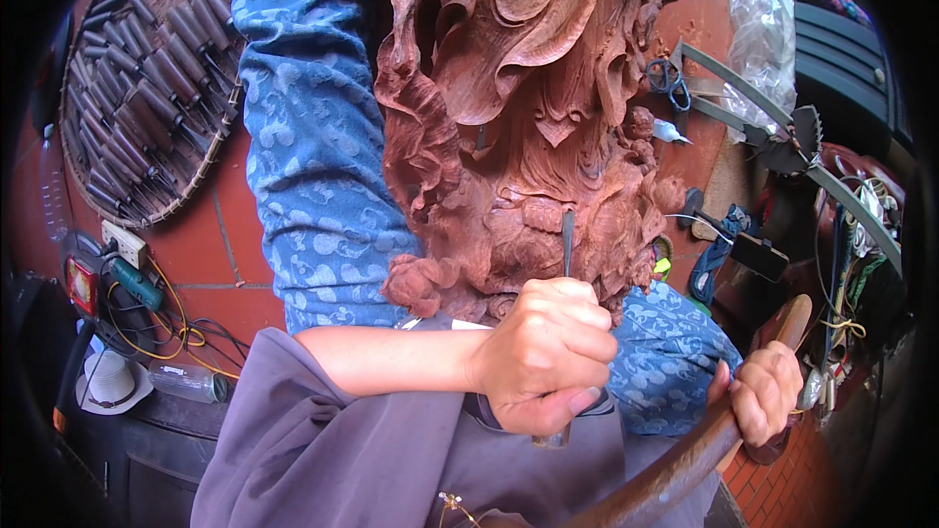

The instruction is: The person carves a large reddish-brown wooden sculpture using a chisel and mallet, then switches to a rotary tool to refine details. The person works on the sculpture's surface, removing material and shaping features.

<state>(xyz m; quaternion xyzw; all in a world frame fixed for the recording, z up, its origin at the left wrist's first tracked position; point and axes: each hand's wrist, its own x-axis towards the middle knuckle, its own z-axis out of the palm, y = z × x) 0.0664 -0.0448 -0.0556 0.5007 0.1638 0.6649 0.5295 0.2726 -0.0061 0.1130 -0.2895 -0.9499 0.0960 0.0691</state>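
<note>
A large reddish-brown wood carving (518,117) with flowing folds lies across my lap, resting on blue patterned cloth (313,166). My left hand (548,352) is closed around a slim metal chisel (567,240) whose tip touches the lower part of the carving. My right hand (763,391) grips a long brown wooden mallet handle (685,460) that runs from lower centre up to the right. A grey sleeve (333,440) covers my left upper arm.
A round woven tray (215,152) holding several dark-handled chisels lies on the red tile floor at upper left. A power strip (125,244), cables and a plastic bottle (191,383) sit lower left. A phone (758,256), scissors (670,78) and cluttered tools are at right.
</note>
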